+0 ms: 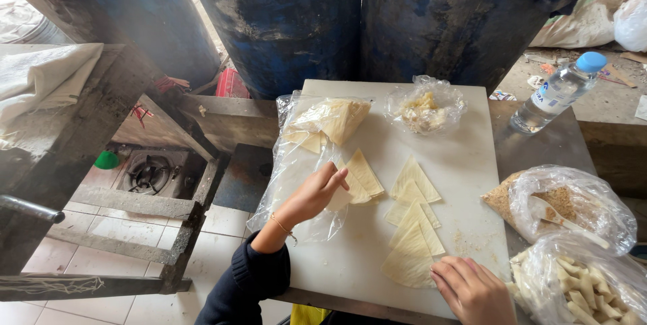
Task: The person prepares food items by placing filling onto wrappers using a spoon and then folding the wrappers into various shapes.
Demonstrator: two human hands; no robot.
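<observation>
Left hand [313, 193] reaches over the white cutting board [465, 163], fingers [335, 178] pinched together on the edge of a pale triangular pastry sheet [356, 180]. The sheet lies flat, partly on the board and partly on a crumpled clear plastic bag [296, 183] that hangs over the board's left edge. Thin, matte, cream-coloured, with straight cut edges.

Right hand [472, 291] rests at the near edge of the board, fingers loosely curled and slightly apart, fingertips touching the lower corner of a row of overlapping triangular sheets [412, 230]. It clamps nothing. The row runs from mid-board toward the near edge, each piece fanned over the next.

A stack of folded sheets [333, 119] sits inside the open plastic at the far left of the board. A clear bag of pale lumpy filling [424, 109] sits at the far middle.

On the table [559, 143] to the right: a clear plastic water bottle [556, 92] with a blue cap, lying tilted; a bag of brown crumbs [566, 203]; a bag of pale stick-shaped pieces [579, 284].

Fine crumbs dot the board near the row.
</observation>
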